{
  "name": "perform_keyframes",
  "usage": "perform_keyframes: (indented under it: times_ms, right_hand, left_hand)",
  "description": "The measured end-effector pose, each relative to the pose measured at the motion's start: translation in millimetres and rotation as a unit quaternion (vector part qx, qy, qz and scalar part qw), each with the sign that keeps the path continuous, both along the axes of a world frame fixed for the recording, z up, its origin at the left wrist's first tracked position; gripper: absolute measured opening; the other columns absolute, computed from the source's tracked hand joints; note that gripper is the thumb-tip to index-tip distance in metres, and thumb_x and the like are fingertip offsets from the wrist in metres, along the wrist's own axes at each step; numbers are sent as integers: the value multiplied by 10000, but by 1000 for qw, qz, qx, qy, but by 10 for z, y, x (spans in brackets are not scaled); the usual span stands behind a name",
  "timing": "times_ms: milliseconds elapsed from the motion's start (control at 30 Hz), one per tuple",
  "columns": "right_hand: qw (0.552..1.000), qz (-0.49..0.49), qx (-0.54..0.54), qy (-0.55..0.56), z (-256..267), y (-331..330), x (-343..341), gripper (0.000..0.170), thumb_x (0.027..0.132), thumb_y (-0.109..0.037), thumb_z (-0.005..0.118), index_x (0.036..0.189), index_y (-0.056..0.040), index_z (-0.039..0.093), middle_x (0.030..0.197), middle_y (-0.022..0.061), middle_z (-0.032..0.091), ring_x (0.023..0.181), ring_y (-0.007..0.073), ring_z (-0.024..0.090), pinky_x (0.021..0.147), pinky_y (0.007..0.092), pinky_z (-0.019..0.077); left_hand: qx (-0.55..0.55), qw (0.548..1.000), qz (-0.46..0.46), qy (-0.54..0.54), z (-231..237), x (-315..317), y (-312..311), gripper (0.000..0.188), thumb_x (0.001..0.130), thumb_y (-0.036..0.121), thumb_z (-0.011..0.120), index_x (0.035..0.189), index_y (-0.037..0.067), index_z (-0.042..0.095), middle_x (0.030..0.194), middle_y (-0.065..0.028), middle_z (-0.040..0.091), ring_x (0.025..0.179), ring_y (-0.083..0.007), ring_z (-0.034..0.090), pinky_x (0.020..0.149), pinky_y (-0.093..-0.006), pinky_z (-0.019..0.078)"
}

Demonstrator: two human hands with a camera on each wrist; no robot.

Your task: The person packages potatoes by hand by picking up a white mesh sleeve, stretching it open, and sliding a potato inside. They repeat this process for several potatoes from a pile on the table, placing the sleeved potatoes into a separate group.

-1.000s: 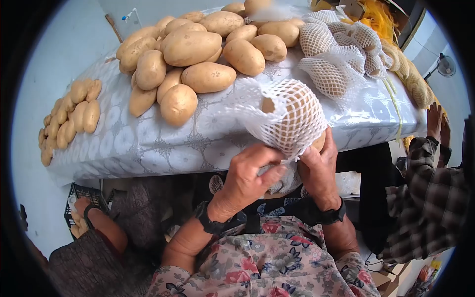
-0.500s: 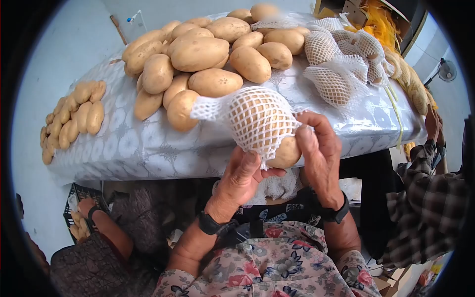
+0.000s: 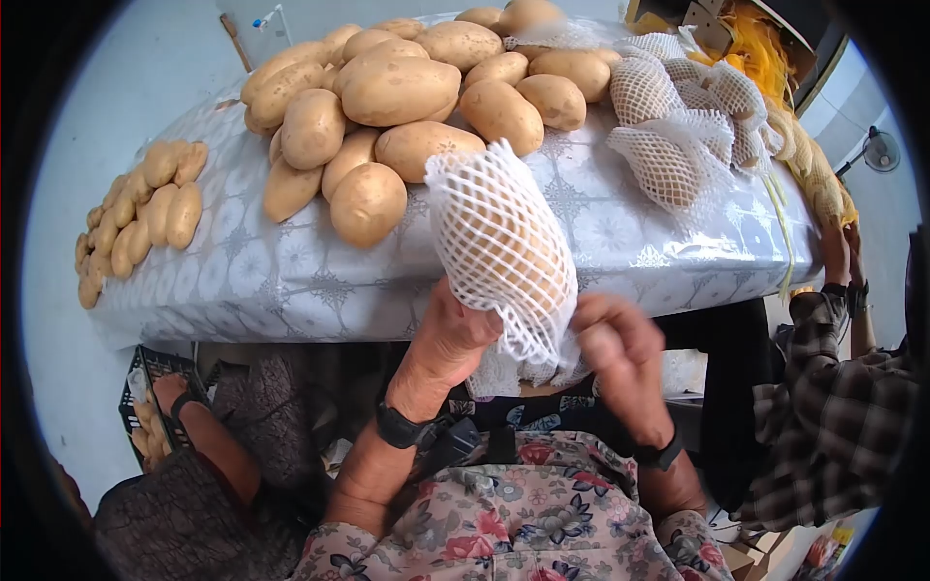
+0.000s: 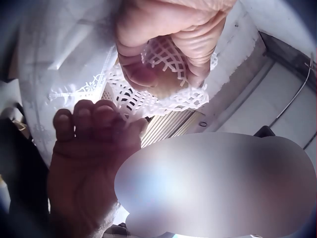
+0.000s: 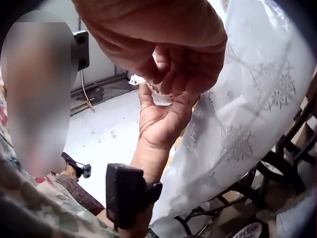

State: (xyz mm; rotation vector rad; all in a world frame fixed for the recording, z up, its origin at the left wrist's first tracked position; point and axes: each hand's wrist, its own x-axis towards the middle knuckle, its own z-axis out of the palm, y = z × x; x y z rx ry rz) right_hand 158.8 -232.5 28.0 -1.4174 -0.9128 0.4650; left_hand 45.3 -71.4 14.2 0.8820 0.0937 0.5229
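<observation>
In the head view a large potato (image 3: 504,247) stands tilted inside a white foam net sleeve (image 3: 528,281). The left hand (image 3: 436,339) holds its lower left side from below; the left wrist view shows this hand (image 4: 173,29) with thumb and fingers round the netted potato (image 4: 168,84). At the lower right edge of the net is the right hand (image 3: 622,363), blurred, fingers curled. Its fingertips pinch the net's edge beside the left hand, as the left wrist view shows of this hand (image 4: 89,148). The right wrist view hides much of the net behind the right hand (image 5: 163,39).
Bare potatoes (image 3: 402,90) are heaped on the patterned tablecloth (image 3: 320,281), smaller ones (image 3: 155,218) at the left. Netted potatoes (image 3: 668,169) lie at the right, near yellow netting (image 3: 756,44). Other people's arms (image 3: 218,441) show at both sides, one over a black crate (image 3: 136,412).
The netted potato has turned from lying sideways to more upright, and the net now covers its formerly bare lower end. The right hand has moved slightly down.
</observation>
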Motion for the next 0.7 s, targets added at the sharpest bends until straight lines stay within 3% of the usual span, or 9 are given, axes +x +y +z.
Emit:
perform_keyframes:
  times_ms: [33,133,200,267,367,467,633,667,700]
  right_hand:
    - [995,-66,-16,79,121,-31,53,217,856,-78,510,1047,8,567,1027,78,591,940,141,551,830,294,456]
    - [996,-22,65,53,273,34,210,529,836,-144,565,1315,18,408,1205,145,534,1107,200,507,883,341,455]
    - [994,67,34,83,159,182,129,782,782,-270,694,1385,25,292,1294,161,472,1155,231,486,944,366,430]
    - [997,23,-2,69,87,205,121,774,780,-289,704,1357,50,313,1253,149,504,1150,206,500,956,357,429]
    - [936,73,121,321,-25,139,171,754,775,-311,703,1326,54,341,1212,149,535,1119,194,533,941,356,457]
    - [927,46,151,340,166,-19,358,749,752,-314,714,1308,45,362,1176,153,561,1057,198,575,920,355,484]
    - [976,-154,105,113,586,-467,1098,710,755,-317,684,1284,53,390,1138,145,567,1007,221,592,852,342,500]
    - [978,-153,122,64,694,-480,1221,561,859,-296,577,1273,53,432,1135,109,586,987,177,590,832,300,477]
    - [980,-169,103,28,748,-560,1398,579,858,-310,583,1283,49,424,1146,119,578,1009,183,577,857,304,463]
  left_hand:
    - [18,1000,-8,-5,34,12,3,733,678,216,822,1262,18,425,1126,-55,573,1045,-149,561,900,-303,478]
    - [265,955,80,103,123,85,-15,798,671,108,770,1326,0,326,1154,-78,558,1073,-160,547,929,-303,460]
    - [327,933,94,115,165,99,-84,822,676,52,720,1353,-15,259,1155,-126,558,1005,-178,585,879,-299,486]
    - [380,908,97,146,224,100,-148,811,682,51,717,1352,-10,265,1133,-145,568,948,-182,612,832,-297,506]
    - [464,860,62,204,371,48,-143,677,683,14,704,1293,52,412,1070,-120,603,746,-170,621,656,-290,524]
    - [484,854,83,170,331,21,-109,537,716,13,686,1219,43,500,1036,-103,617,711,-129,597,628,-263,517]
    - [425,882,150,134,230,-2,146,315,810,57,636,1113,4,566,1001,-88,637,693,-80,571,608,-226,492]
    - [432,879,150,134,188,8,181,307,811,55,635,1107,4,569,988,-86,640,687,-78,569,605,-224,488]
    - [439,875,149,135,124,24,221,299,812,54,634,1101,3,573,974,-83,644,681,-75,567,602,-221,483]
